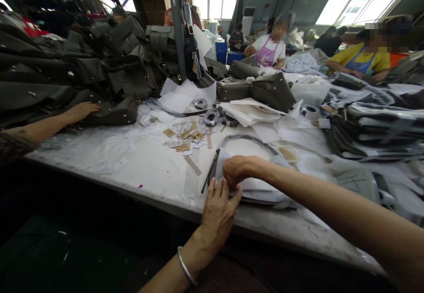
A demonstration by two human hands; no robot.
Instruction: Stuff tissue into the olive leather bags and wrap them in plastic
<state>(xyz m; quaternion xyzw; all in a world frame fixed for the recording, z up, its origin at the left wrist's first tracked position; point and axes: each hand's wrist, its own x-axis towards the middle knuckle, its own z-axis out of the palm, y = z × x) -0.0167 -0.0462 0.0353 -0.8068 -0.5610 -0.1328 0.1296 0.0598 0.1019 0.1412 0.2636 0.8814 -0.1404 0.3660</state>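
Note:
In front of me at the table edge lies a flat dark grey bag [212,176] with white sheets [261,184] over it. Its handle [247,137], apparently wrapped in clear plastic, arches away from me. My left hand [217,211], a silver bangle on its wrist, rests its outstretched fingers on the bag's near left corner. Just above those fingertips, my right hand [239,169] is curled closed against the white sheet. Its fingertips are turned down and hidden, so what they pinch cannot be made out.
Tan and white tags [188,136] lie heaped on the table [149,165], beside coiled straps [212,117]. Grey bags [109,67] pile up at left, where another person's hand [81,111] rests. Wrapped bags [374,129] are stacked right. Co-workers [270,47] sit across.

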